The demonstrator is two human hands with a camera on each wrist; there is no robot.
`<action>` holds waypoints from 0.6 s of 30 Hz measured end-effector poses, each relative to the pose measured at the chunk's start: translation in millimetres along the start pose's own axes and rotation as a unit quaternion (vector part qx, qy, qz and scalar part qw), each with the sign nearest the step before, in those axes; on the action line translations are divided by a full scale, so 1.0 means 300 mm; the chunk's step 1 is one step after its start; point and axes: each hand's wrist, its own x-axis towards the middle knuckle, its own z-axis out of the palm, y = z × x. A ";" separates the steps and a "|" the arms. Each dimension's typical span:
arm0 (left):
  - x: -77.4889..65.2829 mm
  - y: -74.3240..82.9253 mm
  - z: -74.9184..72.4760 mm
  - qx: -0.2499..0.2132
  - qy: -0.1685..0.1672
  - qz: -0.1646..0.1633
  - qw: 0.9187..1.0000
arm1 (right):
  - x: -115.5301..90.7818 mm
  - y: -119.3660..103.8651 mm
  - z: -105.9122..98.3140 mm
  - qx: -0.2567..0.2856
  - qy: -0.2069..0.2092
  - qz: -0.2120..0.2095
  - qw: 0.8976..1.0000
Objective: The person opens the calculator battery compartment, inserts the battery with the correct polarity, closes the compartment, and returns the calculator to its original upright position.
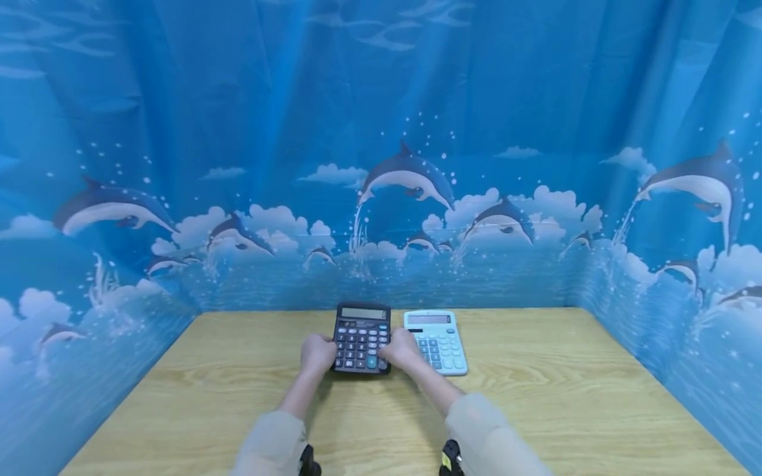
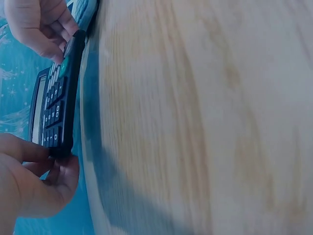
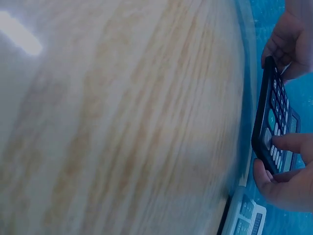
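Observation:
A black calculator (image 1: 357,340) with a grey display is held between both hands, lifted off the wooden table. My left hand (image 1: 318,354) pinches its left edge, thumb on top and fingers curled beneath, as the left wrist view shows at the calculator's near corner (image 2: 61,142). On the opposite edge my right hand (image 1: 402,349) grips the lower right corner, its thumb over the keys in the right wrist view. Just to the right, a light blue calculator (image 1: 443,350) lies on the table, partly hidden behind the right hand and wrist.
The wooden table (image 1: 536,396) spreads out on both sides and in front. A blue curtain (image 1: 286,132) printed with dolphins and clouds encloses its back and sides. Shadow from the hands falls on the wood.

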 end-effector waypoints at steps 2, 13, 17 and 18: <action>0.003 0.000 0.004 0.005 0.000 -0.007 1.000 | 0.004 0.002 0.008 -0.015 0.003 0.005 1.000; 0.033 0.008 0.023 0.022 0.005 -0.019 1.000 | 0.027 -0.015 -0.002 -0.063 -0.019 0.019 0.998; 0.036 0.009 0.027 0.018 0.010 -0.011 1.000 | 0.031 -0.015 0.007 -0.104 -0.025 -0.002 0.994; 0.037 0.007 0.028 0.020 0.010 -0.010 1.000 | 0.031 -0.015 0.009 -0.108 -0.026 -0.008 0.994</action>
